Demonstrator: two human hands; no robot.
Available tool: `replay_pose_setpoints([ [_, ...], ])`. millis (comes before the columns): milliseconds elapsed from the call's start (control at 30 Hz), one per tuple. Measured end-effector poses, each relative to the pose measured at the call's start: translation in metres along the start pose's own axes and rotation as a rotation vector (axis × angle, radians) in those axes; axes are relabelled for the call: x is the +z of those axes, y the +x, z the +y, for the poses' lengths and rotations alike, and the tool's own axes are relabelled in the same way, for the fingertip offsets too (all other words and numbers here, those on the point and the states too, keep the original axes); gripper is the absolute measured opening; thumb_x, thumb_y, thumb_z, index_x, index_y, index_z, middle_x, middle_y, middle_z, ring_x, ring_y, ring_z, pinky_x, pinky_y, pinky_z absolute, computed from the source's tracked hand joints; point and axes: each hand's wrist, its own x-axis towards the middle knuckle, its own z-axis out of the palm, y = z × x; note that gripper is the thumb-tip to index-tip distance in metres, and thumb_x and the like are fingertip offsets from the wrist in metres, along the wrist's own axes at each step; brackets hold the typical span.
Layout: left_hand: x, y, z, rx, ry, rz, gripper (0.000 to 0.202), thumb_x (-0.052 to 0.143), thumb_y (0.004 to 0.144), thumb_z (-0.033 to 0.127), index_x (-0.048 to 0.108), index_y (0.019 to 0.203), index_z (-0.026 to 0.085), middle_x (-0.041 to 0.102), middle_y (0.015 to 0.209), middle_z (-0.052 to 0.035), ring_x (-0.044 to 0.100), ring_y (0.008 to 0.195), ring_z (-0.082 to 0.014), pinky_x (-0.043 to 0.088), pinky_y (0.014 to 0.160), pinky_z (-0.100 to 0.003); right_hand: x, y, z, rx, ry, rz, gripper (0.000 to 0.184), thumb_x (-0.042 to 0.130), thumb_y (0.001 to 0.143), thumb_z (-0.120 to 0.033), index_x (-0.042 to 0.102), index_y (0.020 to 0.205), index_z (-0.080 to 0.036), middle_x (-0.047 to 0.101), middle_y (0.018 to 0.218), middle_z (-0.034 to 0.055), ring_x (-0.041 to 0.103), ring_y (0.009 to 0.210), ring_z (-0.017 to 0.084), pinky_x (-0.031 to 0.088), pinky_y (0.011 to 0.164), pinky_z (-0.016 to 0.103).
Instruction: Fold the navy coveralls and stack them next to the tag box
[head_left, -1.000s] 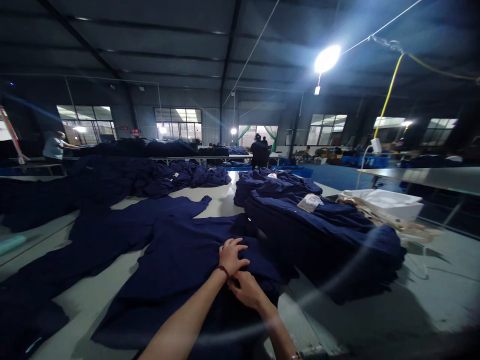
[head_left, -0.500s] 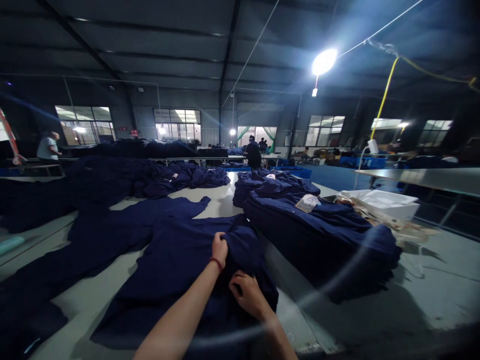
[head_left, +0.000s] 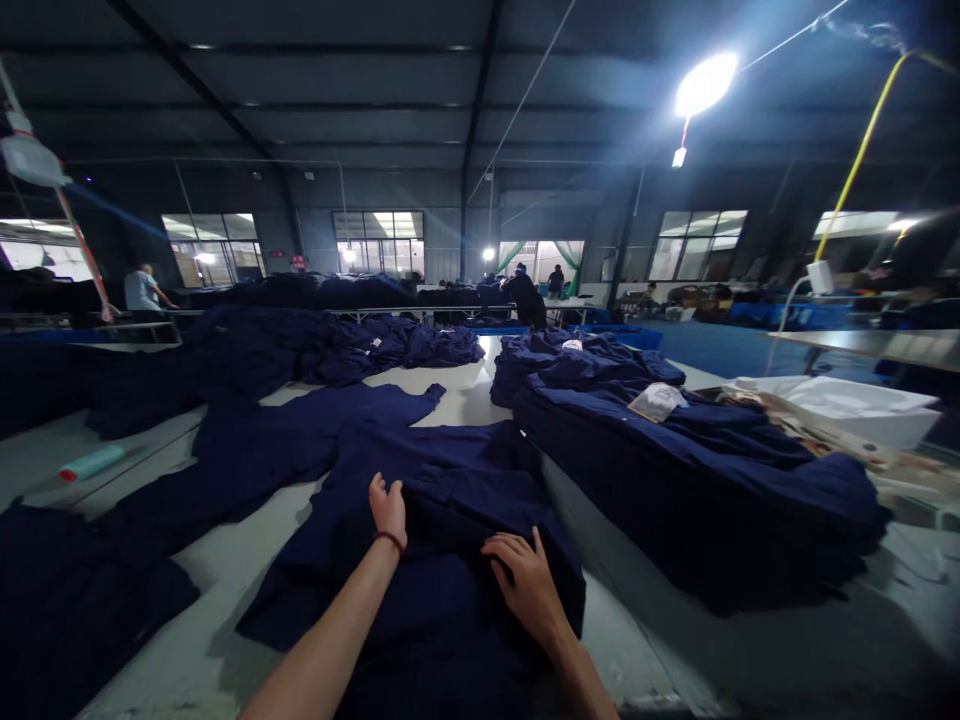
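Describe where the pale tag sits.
In the head view, the pale tag lies right of centre atop the stack of navy garments, beyond the right hand.

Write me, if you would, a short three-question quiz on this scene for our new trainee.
1. True or false: the right hand lies open, fingers spread, on the spread navy garment.
2. On which side of that garment does the folded stack lie? A) left B) right C) underneath it
3. What colour is the band at the wrist of the left hand?
Key: 1 true; 2 B; 3 red.
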Motion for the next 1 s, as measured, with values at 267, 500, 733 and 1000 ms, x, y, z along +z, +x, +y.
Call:
replay_pose_setpoints([
  [267,-0.009,-0.009,0.011,0.456,0.611,-0.528,0.045,0.079,0.054,0.014,0.064,0.095,0.027,0.06,0.119,-0.006,0.052,0.115,-0.0282,0.038,0.099,-0.039,0.008,-0.002,0.005,0.108,-0.209,0.255,0.029,0.051,0.086,-0.041,0.063,0.107,-0.026,0.062,0.109,0.0086,0.055,0.101,0.025,0.04,0.087,0.039],
  [500,-0.038,0.037,0.008,0.162,0.457,-0.064,0.019,0.059,0.074,0.009,0.06,0.087,0.022,0.067,0.085,-0.0051,0.063,0.089,-0.0228,0.045,0.085,-0.033,0.005,-0.005,0.001,0.135,-0.308,0.213,0.033,0.044,0.09,-0.047,0.069,0.087,-0.026,0.066,0.094,0.0055,0.055,0.09,0.02,0.033,0.082,0.035],
  [733,-0.078,0.059,0.02,0.216,0.542,0.132,0.047,0.05,0.071,0.002,0.053,0.117,0.013,0.058,0.119,-0.0161,0.051,0.118,-0.0267,0.034,0.103,-0.039,0.003,0.003,-0.003,0.135,-0.308,0.142,0.037,0.042,0.091,-0.044,0.07,0.079,-0.024,0.068,0.088,0.0059,0.057,0.083,0.019,0.033,0.08,0.035],
  [1000,-0.055,0.022,0.002,0.358,1.09,-0.543,0.054,0.04,0.088,0.053,0.046,0.136,0.029,0.04,0.146,-0.0048,0.022,0.139,-0.0317,0.011,0.109,-0.061,0.007,0.035,0.003,0.321,-0.419,-0.072,0.046,0.036,0.089,-0.054,0.056,0.126,-0.034,0.044,0.143,0.0065,0.032,0.134,0.032,0.014,0.106,0.058],
])
